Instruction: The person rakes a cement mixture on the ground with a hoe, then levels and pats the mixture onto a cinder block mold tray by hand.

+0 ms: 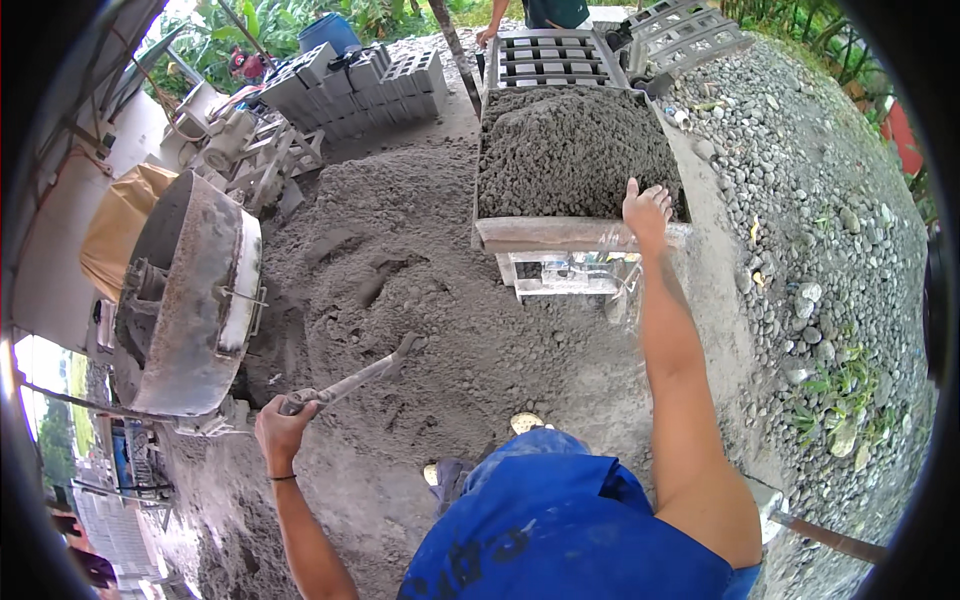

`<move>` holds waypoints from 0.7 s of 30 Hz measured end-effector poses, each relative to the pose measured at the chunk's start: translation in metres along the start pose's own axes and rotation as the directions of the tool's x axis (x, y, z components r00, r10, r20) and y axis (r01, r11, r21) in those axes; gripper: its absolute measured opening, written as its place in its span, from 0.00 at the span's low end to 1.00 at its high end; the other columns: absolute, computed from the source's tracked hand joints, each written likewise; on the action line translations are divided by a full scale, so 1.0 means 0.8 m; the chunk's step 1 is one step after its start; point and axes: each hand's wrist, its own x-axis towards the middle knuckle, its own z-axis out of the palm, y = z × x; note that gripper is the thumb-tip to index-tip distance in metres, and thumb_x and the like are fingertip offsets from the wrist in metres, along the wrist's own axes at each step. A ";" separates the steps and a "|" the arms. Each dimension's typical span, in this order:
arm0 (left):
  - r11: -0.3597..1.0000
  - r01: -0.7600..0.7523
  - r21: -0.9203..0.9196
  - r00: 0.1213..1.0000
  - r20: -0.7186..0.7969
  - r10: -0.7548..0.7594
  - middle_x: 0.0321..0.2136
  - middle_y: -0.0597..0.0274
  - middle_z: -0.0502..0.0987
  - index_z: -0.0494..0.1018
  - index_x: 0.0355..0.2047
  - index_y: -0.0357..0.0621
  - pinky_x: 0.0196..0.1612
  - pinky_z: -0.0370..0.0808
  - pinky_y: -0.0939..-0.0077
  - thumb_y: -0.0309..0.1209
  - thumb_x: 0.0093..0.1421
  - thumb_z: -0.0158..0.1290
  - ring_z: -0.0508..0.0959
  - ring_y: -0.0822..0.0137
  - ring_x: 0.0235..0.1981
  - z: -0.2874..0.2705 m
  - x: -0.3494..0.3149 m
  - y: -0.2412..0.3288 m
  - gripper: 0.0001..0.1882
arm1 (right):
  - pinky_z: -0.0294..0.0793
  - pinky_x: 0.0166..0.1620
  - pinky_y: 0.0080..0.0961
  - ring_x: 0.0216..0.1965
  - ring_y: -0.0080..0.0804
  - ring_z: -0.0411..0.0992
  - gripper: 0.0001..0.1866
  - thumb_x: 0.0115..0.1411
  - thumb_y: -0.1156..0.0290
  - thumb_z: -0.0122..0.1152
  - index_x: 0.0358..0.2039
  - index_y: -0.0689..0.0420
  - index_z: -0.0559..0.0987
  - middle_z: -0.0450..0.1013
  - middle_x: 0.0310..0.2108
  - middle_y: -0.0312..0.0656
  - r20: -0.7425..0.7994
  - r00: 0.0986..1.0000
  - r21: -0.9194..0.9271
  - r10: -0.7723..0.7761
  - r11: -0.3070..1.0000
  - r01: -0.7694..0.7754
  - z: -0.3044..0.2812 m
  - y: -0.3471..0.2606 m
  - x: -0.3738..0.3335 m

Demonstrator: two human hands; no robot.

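Note:
My left hand (283, 430) is closed around the grip end of a shovel (358, 380). Its shaft slants away to the right, and its lower end meets the heap of grey mix (390, 290) on the ground, so most of the blade is hidden. My right arm reaches forward. At its end my right hand (648, 212) lies with fingers stretched out over the near right corner of a metal hopper (545, 235), by the rim. Damp grey concrete mix (575, 145) is piled inside that hopper. I see nothing held in the right hand.
Behind the hopper is a block mould (555, 60), with another person's hand (487, 36) beside it. A rusty mixer drum (195, 300) stands at left, stacked hollow blocks (360, 95) at far left. Gravel (800, 200) covers the right side. My shoe (525, 423) is near the heap.

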 end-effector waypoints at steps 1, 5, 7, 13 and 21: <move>1.000 -0.003 0.013 1.000 -0.005 0.003 0.22 0.49 0.79 0.79 0.26 0.42 0.32 0.71 0.56 0.47 0.45 0.68 0.78 0.47 0.27 0.001 0.000 -0.001 0.21 | 0.43 0.69 0.54 0.70 0.61 0.47 0.47 0.67 0.39 0.35 0.64 0.78 0.53 0.50 0.67 0.69 0.045 0.999 -0.009 0.011 1.000 -0.011 -0.002 0.008 0.010; 0.999 0.025 0.038 1.000 -0.002 -0.025 0.23 0.49 0.79 0.79 0.26 0.42 0.32 0.71 0.56 0.47 0.45 0.68 0.78 0.46 0.28 -0.002 -0.005 -0.001 0.21 | 0.42 0.69 0.54 0.70 0.60 0.47 0.48 0.67 0.39 0.36 0.63 0.78 0.55 0.51 0.66 0.69 0.040 0.999 -0.242 0.021 0.970 -0.011 -0.004 0.013 -0.002; 0.999 0.000 0.052 0.999 -0.038 0.002 0.23 0.48 0.79 0.79 0.26 0.42 0.32 0.71 0.55 0.47 0.45 0.67 0.79 0.46 0.29 -0.003 -0.005 0.002 0.20 | 0.43 0.69 0.55 0.69 0.60 0.48 0.48 0.67 0.39 0.36 0.63 0.79 0.56 0.52 0.66 0.69 0.001 1.000 -0.248 -0.012 0.969 0.012 0.000 0.023 -0.003; 0.997 0.018 0.075 0.999 -0.041 -0.015 0.21 0.51 0.78 0.80 0.27 0.43 0.31 0.71 0.58 0.46 0.46 0.67 0.78 0.51 0.26 0.002 0.003 -0.009 0.19 | 0.50 0.66 0.57 0.68 0.59 0.53 0.36 0.69 0.44 0.36 0.64 0.63 0.64 0.59 0.65 0.59 -0.121 0.984 -0.291 -0.134 0.952 0.094 -0.021 0.009 -0.001; 0.999 0.013 0.051 1.000 -0.002 -0.013 0.19 0.55 0.77 0.80 0.26 0.42 0.29 0.70 0.62 0.45 0.46 0.68 0.76 0.56 0.22 0.001 0.003 -0.001 0.18 | 0.63 0.59 0.56 0.55 0.48 0.70 0.29 0.69 0.47 0.39 0.50 0.59 0.76 0.74 0.52 0.47 0.072 0.941 -0.340 -0.331 0.879 0.335 -0.030 0.014 0.025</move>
